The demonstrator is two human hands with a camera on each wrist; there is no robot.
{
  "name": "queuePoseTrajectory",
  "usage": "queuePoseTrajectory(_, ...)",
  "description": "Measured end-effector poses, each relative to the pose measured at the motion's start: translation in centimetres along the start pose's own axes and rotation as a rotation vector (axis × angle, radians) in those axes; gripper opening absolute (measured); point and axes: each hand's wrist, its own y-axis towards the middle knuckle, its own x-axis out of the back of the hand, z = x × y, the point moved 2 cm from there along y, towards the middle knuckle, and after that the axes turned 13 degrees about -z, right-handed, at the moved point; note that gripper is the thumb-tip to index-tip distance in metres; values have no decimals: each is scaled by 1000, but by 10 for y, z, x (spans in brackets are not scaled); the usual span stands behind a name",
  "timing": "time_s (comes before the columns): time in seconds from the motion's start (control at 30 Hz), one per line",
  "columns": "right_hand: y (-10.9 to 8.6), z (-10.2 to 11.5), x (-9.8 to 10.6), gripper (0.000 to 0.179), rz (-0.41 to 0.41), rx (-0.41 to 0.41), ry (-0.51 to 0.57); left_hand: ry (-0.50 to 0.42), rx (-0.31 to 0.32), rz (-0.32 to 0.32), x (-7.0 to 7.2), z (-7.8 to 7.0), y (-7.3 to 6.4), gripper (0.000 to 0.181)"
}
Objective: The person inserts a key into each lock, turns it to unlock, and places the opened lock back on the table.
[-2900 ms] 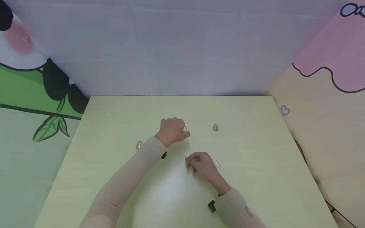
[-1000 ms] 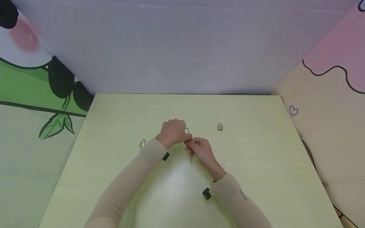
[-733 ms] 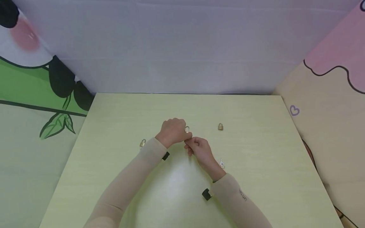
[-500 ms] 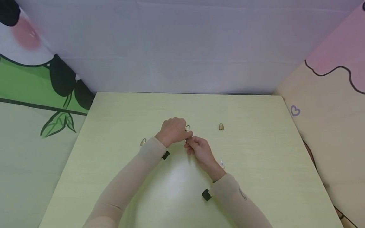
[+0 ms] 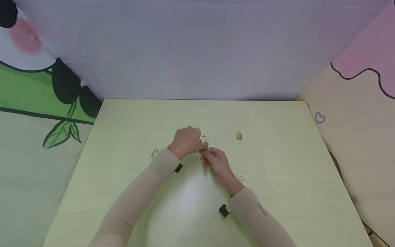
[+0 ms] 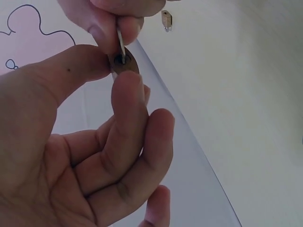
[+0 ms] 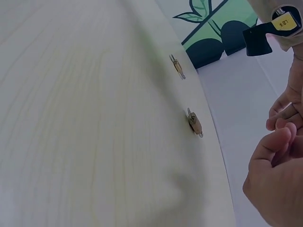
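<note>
My left hand grips a small brass padlock between thumb and fingers. Its shackle sticks up past the thumb in the head view, and its keyhole end faces the left wrist camera. My right hand pinches a thin metal key, whose tip sits in the keyhole. Most of the key's head is hidden by the pinching fingers. In the right wrist view both hands meet at the right edge, and the left hand shows behind the right hand.
On the pale table another brass padlock stands at the back right. One more padlock lies left of my left forearm. A silver key with a ring lies right of my right hand. A pale cloth wall rises behind the table.
Over the earlier frames my right hand moved away from me with the key, up to the padlock in my left hand. In the last second both hands have stayed almost still there.
</note>
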Motion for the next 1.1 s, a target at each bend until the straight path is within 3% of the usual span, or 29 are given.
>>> queuePoseTrajectory(0.2,-3,5,1,21,-70,39,-150,44,-14,-17,-3,-2,1,45)
queuePoseTrajectory(0.37,-1,4,3,18,-80,42,-181,71,-14,-5,-6,-4,3,46)
queuePoseTrajectory(0.67,0,0,11,28,-80,55,-265,65,-7,8,-17,-4,7,44)
queuePoseTrajectory(0.9,-4,-3,30,22,20,46,-486,82,36,35,-42,0,17,35)
queuePoseTrajectory(1.1,-17,9,54,23,90,141,-656,93,39,63,-65,3,24,35)
